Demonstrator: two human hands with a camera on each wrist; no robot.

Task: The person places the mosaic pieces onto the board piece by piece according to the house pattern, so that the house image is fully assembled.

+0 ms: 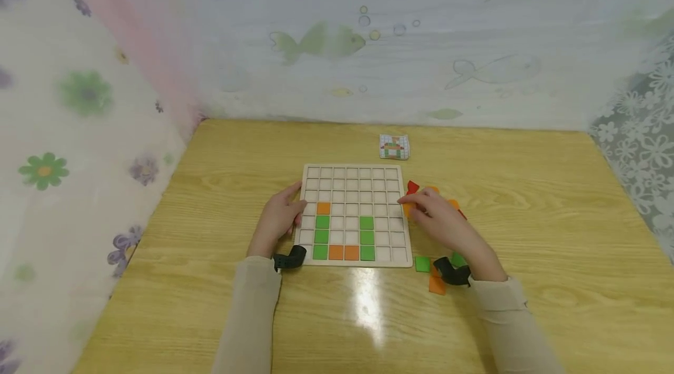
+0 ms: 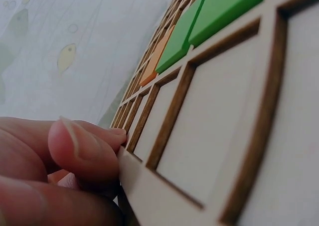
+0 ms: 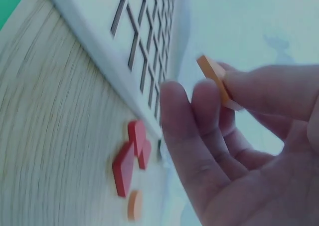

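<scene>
A square wooden grid board lies on the table, with green tiles and orange tiles set in some of its cells. My left hand rests at the board's left edge. In the left wrist view its fingertips touch that edge beside bare cells. My right hand is over the board's right edge. Seen from the right wrist, the right hand pinches an orange tile between thumb and fingers, held above the table; its full outline is partly hidden.
Red pieces and an orange piece lie right of the board, partly under my right hand. Nearer me are a loose green tile and orange tiles. A small pattern card lies behind the board, before the curtained wall.
</scene>
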